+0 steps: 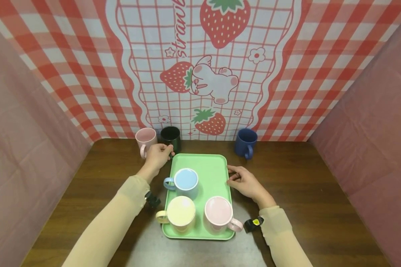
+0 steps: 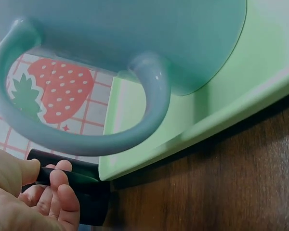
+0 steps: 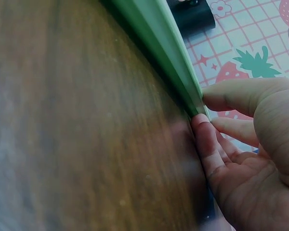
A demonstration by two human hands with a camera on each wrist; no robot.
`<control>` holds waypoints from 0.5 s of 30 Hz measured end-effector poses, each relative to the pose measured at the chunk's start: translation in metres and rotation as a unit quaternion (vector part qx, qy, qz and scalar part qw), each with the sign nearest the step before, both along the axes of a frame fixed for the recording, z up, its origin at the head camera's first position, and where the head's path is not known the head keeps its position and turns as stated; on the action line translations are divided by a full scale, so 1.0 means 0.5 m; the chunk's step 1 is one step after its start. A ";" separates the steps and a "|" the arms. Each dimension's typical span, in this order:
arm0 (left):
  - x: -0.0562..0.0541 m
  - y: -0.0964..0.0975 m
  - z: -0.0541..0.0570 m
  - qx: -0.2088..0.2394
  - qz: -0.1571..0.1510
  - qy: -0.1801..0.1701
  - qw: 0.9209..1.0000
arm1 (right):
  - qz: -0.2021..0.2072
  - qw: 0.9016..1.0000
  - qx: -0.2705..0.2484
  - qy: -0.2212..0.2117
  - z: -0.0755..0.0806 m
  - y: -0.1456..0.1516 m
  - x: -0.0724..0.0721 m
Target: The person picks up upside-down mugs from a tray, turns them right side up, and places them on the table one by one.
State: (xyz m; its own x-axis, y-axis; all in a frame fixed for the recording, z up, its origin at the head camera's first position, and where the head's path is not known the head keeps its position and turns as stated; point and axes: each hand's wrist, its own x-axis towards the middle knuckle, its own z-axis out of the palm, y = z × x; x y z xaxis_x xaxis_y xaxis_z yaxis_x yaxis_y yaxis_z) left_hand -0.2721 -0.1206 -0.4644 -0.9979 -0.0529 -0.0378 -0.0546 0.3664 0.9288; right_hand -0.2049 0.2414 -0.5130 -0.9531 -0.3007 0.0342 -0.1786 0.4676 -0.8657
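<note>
My left hand [image 1: 158, 157] pinches the handle of a black mug [image 1: 170, 135] between thumb and fingers, beyond the far left corner of a green tray [image 1: 210, 163]. In the left wrist view, the black mug [image 2: 94, 202] shows beneath a large blue handle. With its fingertips, my right hand [image 1: 247, 184] touches the tray's right edge. On the tray stand a light blue mug [image 1: 186, 181], a yellow mug [image 1: 181, 213] and a pink mug [image 1: 218, 213], all upright. The blue and yellow handles point left, the pink one right.
Left of the black mug stands another pink mug [image 1: 146, 137], close to my left hand. A dark blue mug [image 1: 245, 142] is at the back right. Behind the wooden table [image 1: 304, 193] hangs a strawberry-print cloth [image 1: 277, 96]; pink curtains flank both sides.
</note>
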 end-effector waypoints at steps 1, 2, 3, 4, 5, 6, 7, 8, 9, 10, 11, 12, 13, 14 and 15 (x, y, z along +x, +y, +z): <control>0.000 -0.001 -0.001 0.001 -0.002 -0.001 1.000 | 0.000 1.000 -0.001 0.000 -0.001 0.000 0.000; 0.000 -0.001 -0.001 0.002 -0.003 -0.001 1.000 | 0.000 1.000 -0.001 0.000 -0.002 0.001 0.000; 0.000 -0.001 -0.001 0.002 -0.005 -0.001 1.000 | -0.001 1.000 -0.001 -0.001 -0.002 0.001 0.000; 0.001 -0.001 -0.002 0.002 -0.007 -0.001 1.000 | -0.002 1.000 -0.002 0.000 -0.002 0.001 0.000; 0.001 -0.001 -0.003 0.001 -0.008 0.000 1.000 | -0.003 1.000 -0.002 -0.001 -0.002 0.001 0.001; 0.002 -0.002 -0.004 -0.002 -0.007 0.002 1.000 | -0.003 1.000 -0.004 -0.002 -0.002 0.001 0.001; 0.004 -0.003 -0.005 -0.007 -0.005 0.005 1.000 | -0.002 1.000 -0.004 -0.003 -0.002 0.001 0.001; 0.006 -0.005 -0.006 -0.013 -0.001 0.009 1.000 | -0.002 1.000 -0.004 -0.004 -0.002 0.000 0.001; 0.009 -0.007 -0.007 -0.020 0.003 0.014 1.000 | -0.001 1.000 -0.005 -0.004 -0.002 0.000 0.001; 0.012 -0.009 -0.008 -0.029 0.010 0.020 0.999 | 0.000 1.000 -0.005 -0.003 -0.003 -0.001 0.001; 0.015 -0.012 -0.008 -0.036 0.018 0.025 0.999 | 0.001 1.000 -0.005 -0.004 -0.003 -0.001 0.000; 0.018 -0.014 -0.008 -0.043 0.025 0.032 0.998 | 0.002 1.000 -0.005 -0.004 -0.003 -0.002 0.000; 0.021 -0.016 -0.008 -0.048 0.033 0.038 0.998 | 0.002 1.000 -0.006 -0.004 -0.003 -0.002 0.000; 0.024 -0.018 -0.007 -0.049 0.039 0.044 0.997 | 0.002 1.000 -0.005 -0.003 -0.002 -0.002 0.000; 0.027 -0.020 -0.006 -0.050 0.045 0.049 0.997 | 0.000 1.000 -0.005 -0.003 -0.002 -0.002 0.000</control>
